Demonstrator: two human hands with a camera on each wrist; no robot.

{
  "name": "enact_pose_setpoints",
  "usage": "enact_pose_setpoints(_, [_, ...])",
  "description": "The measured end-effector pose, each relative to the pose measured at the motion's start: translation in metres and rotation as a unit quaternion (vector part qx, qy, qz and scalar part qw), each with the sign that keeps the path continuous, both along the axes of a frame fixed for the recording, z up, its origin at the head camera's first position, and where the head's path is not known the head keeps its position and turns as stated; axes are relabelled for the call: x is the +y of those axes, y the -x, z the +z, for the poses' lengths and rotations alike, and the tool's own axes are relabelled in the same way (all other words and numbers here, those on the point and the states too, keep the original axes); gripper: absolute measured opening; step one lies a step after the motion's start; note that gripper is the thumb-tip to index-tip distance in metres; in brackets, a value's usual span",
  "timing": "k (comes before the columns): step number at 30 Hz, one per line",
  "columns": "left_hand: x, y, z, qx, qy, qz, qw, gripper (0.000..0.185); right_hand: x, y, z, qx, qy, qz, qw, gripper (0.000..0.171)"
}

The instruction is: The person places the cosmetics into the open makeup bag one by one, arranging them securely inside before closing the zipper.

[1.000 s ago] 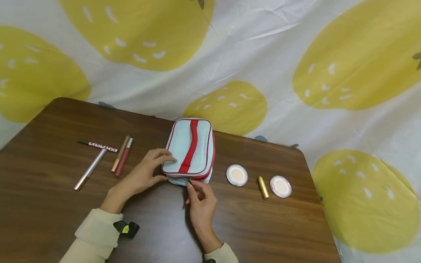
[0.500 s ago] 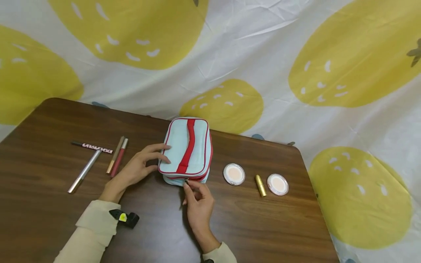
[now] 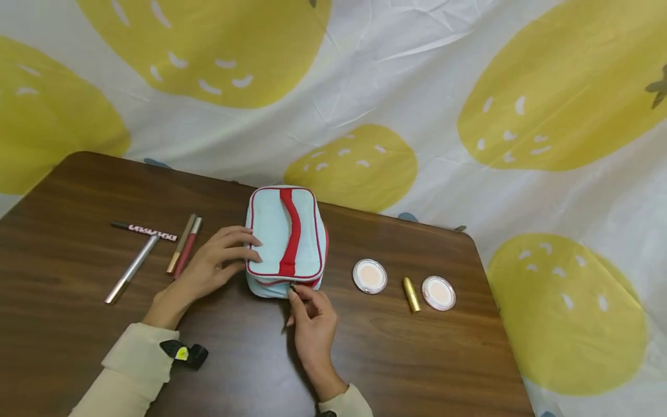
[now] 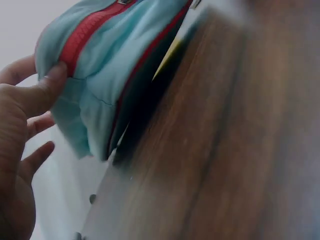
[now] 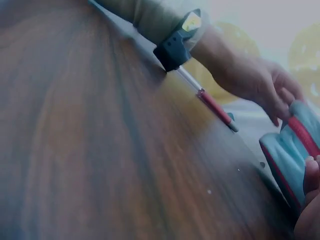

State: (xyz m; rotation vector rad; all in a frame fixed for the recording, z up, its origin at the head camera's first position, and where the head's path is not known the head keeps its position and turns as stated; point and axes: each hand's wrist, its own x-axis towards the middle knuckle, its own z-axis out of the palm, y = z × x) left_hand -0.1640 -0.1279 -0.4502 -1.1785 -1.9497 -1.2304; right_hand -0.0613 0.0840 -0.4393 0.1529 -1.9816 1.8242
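The pouch [image 3: 285,237] runs 12-to-6 on the worktop [image 3: 417,353]; left hand [image 3: 216,263] grips its 9 o'clock side, right hand [image 3: 310,324] pinches the zipper pull [image 3: 292,287] at 6.

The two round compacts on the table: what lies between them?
In the head view, a gold lipstick lies on the table between the left compact and the right compact, touching neither.
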Motion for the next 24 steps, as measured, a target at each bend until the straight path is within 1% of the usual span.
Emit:
enact_pose_setpoints(3, [-0.001,-0.004,0.004,0.033,-0.012,-0.006,0.9994,0.012,0.001,0.000,0.000,0.000,0.008,-0.001,1.000,0.010])
enact_pose_setpoints(4, [-0.001,-0.005,0.005,0.040,-0.014,-0.009,0.9991,0.010,0.002,0.000,0.000,0.001,0.009,-0.003,1.000,0.011])
enact_pose_setpoints(6, [0.000,-0.007,0.008,0.049,-0.011,-0.009,0.9987,0.019,0.004,0.002,0.000,0.000,0.012,-0.010,1.000,0.011])
enact_pose_setpoints(8, [0.003,-0.008,0.011,0.062,-0.004,0.009,0.9980,0.023,0.005,0.004,0.000,-0.001,0.014,-0.017,1.000,0.012])
enact_pose_setpoints(11, [0.008,-0.012,0.013,0.082,0.010,0.056,0.9950,0.025,0.009,0.005,0.001,-0.011,0.013,-0.028,0.999,0.013])
enact_pose_setpoints(13, [0.012,-0.016,0.013,0.089,0.017,0.086,0.9922,0.026,0.010,0.006,0.001,-0.017,0.013,-0.034,0.999,0.014])
enact_pose_setpoints(16, [0.017,-0.019,0.013,0.079,0.024,0.113,0.9902,0.028,0.012,0.007,0.001,-0.024,0.013,-0.046,0.999,0.014])
enact_pose_setpoints(18, [0.019,-0.021,0.013,0.067,0.031,0.123,0.9896,0.027,0.013,0.008,0.000,-0.025,0.016,-0.052,0.998,0.014])
enact_pose_setpoints(22, [0.022,-0.022,0.011,0.037,0.041,0.140,0.9886,0.017,0.013,0.008,0.001,-0.031,0.024,-0.060,0.997,0.014])
enact_pose_setpoints(24, [0.024,-0.022,0.010,0.025,0.041,0.149,0.9877,0.017,0.013,0.008,0.002,-0.035,0.029,-0.062,0.997,0.014])
